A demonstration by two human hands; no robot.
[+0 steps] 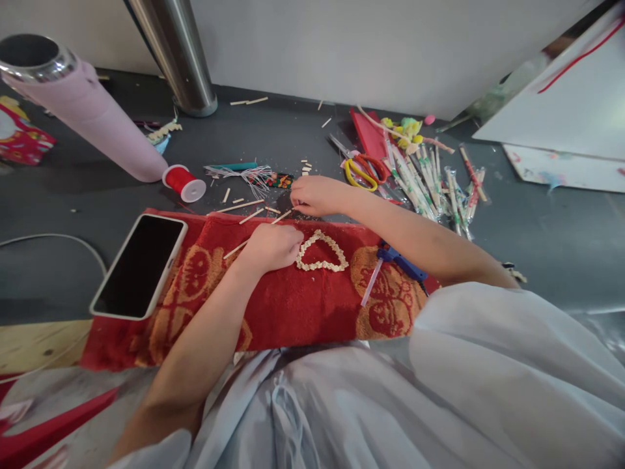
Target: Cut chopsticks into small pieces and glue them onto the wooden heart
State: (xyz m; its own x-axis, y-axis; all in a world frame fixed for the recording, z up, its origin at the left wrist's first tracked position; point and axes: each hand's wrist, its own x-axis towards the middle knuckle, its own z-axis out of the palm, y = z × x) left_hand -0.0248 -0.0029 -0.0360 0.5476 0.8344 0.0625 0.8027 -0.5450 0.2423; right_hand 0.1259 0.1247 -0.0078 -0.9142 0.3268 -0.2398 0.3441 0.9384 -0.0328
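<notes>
My left hand (274, 247) rests closed on the red towel (293, 306), fingers curled down. Its fingertips meet the left edge of a heart-shaped outline (322, 266) built from small pale wooden bits. A thin wooden stick (235, 249) shows along the upper side of this hand, partly hidden by it. Just beyond the towel, my right hand (317, 195) is closed in a pinch over the dark table; whatever lies between its fingertips is too small to make out. Short cut stick pieces (306, 168) and crumbs lie around it. A blue glue gun (403, 264) with a clear glue stick lies under my right forearm.
A phone (140, 266) lies on the towel's left. Beyond it stand a pink bottle (97, 117), a red thread spool (183, 184) and a metal post (180, 58). Scissors (364, 172) and several wrapped sticks (415, 182) lie at right, before a white panel (342, 52).
</notes>
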